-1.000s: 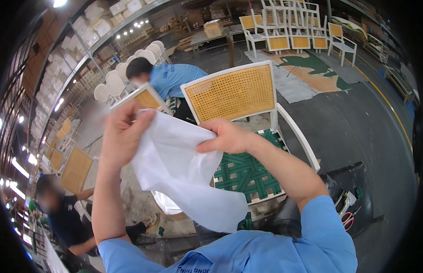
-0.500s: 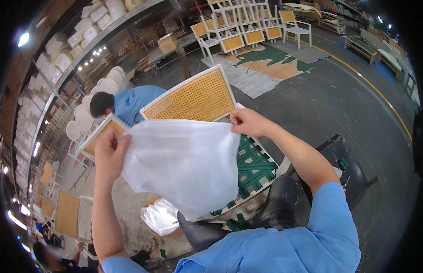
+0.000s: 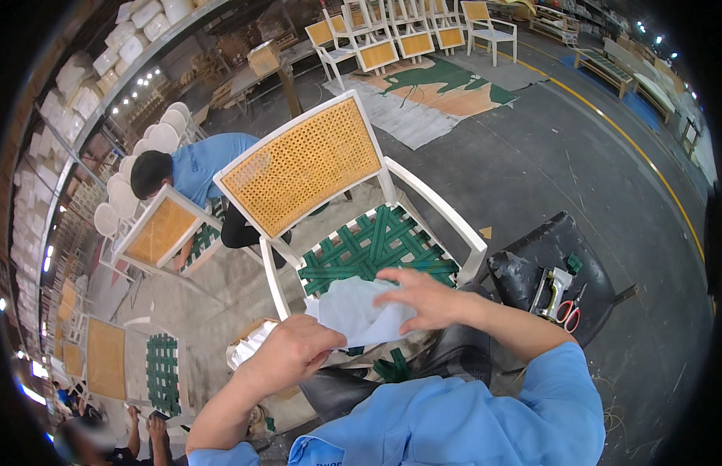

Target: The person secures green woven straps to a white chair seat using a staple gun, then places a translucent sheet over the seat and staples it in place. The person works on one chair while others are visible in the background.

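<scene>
The left hand [image 3: 293, 351] pinches the white sheet [image 3: 349, 307] — thin, soft, rumpled — at the front of the green webbed seat [image 3: 376, 245]; the right hand [image 3: 425, 299] has its fingers spread over it. Behind rises the yellow cane backrest [image 3: 306, 165], then grey floor [image 3: 509, 171] and distant stacked chairs [image 3: 376, 56].

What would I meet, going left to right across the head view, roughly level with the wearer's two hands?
Tan chair panel → green webbing seat → crumpled white material → left hand → thin white sheet → right hand → red-handled scissors.
</scene>
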A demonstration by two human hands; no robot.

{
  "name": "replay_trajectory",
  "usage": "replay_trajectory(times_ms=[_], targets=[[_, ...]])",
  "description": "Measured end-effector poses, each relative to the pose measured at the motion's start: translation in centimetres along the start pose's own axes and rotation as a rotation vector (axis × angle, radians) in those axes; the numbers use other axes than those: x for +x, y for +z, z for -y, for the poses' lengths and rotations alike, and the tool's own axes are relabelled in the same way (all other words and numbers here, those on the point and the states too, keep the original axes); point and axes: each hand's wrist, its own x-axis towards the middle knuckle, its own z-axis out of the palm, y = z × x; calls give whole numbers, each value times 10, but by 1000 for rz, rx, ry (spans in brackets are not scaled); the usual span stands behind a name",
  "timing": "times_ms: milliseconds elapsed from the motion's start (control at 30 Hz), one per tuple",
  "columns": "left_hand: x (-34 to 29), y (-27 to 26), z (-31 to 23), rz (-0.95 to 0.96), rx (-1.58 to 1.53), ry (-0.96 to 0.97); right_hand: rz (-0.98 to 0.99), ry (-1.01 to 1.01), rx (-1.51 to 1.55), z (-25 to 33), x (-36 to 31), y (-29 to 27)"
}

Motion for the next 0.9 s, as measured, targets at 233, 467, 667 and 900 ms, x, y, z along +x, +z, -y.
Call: replay_trajectory(times_ms=[233,467,667,900], targets=[[-34,-5,2,-100,42,-88,304,163,181,-21,-43,37],[-47,13,48,-426,-27,-483,-255,606,114,-60,-64,-78],[-16,0,110,-583,-163,-563,-439,518,53,-64,-11,-139],[-23,15,128,-469,-257,-565,-438,630,5,-60,-9,-152]])
